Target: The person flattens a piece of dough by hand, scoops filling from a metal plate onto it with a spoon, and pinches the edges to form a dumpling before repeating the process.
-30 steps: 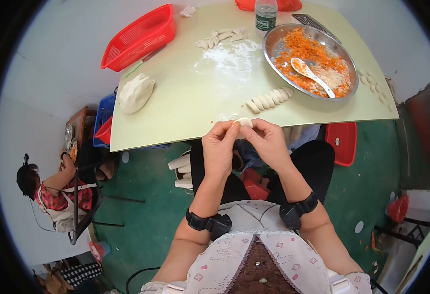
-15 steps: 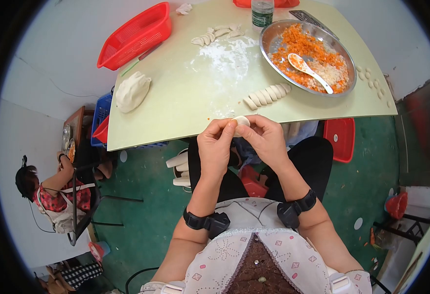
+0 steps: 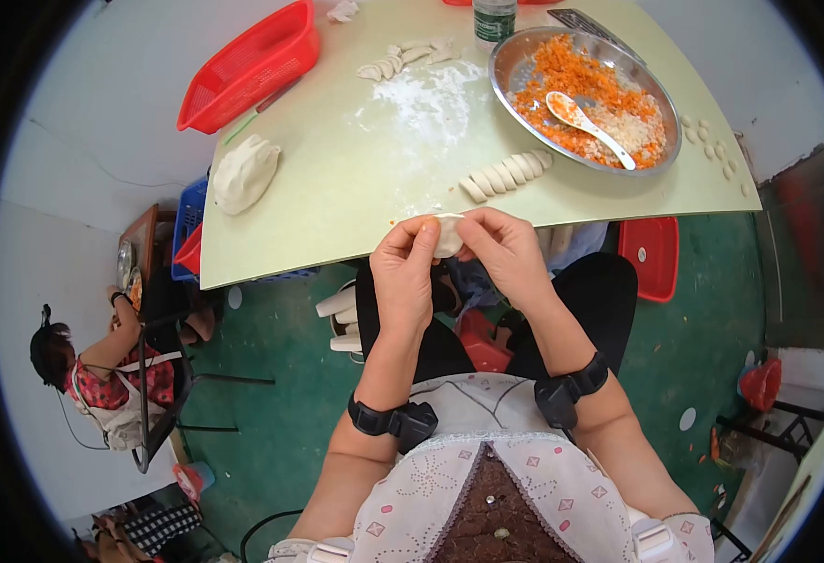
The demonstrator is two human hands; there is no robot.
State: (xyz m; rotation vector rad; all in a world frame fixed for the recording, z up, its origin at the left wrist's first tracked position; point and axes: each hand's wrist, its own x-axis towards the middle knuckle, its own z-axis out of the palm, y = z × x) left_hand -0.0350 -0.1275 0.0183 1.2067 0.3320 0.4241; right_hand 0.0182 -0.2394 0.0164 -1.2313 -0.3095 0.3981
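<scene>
A small flattened dough wrapper (image 3: 448, 238) is pinched between my two hands at the table's front edge. My left hand (image 3: 404, 274) grips its left side with thumb and fingers. On the other side, my right hand (image 3: 507, 255) is closed on its right edge. Just beyond my hands lies a row of cut dough pieces (image 3: 506, 176). A large lump of dough (image 3: 246, 175) rests at the table's left. To the right, a metal basin (image 3: 667, 98) holds chopped orange and pale filling, with a white spoon (image 3: 590, 129) lying in it.
White flour (image 3: 430, 103) is spread mid-table, with several folded dough pieces (image 3: 402, 58) behind it. A red basket (image 3: 252, 66) stands back left, a bottle (image 3: 494, 21) at the back. Small dough bits (image 3: 709, 145) lie far right. Another person (image 3: 116, 361) sits at left.
The dough wrapper now shows wider and flatter between my fingers. My hands have spread slightly apart, and the view has shifted a little.
</scene>
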